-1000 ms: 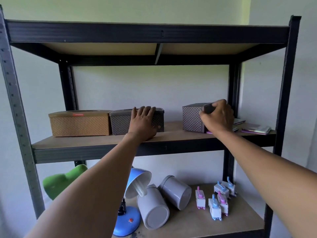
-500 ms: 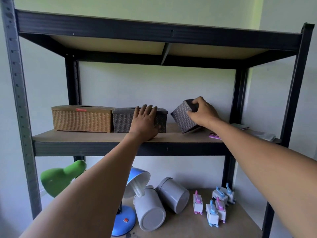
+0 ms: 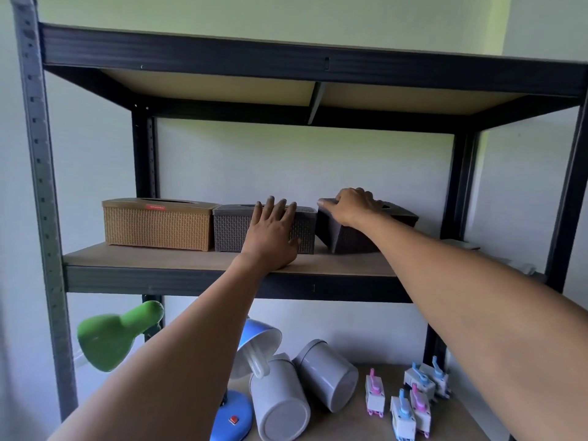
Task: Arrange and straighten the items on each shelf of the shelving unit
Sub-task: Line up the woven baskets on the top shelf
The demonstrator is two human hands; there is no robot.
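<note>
From the head camera, the dark box (image 3: 366, 229) sits on the middle shelf (image 3: 191, 261) just right of the grey box (image 3: 232, 229), its long axis skewed to the row and its near end tilted. The right hand (image 3: 353, 206) lies over its top, fingers bent; the left hand (image 3: 273, 232) presses flat, fingers spread, against the grey box, bracing it.

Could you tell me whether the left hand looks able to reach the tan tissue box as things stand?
Probably yes: the left hand rests flat on the grey tissue box right beside the tan tissue box, with nothing between.
</note>
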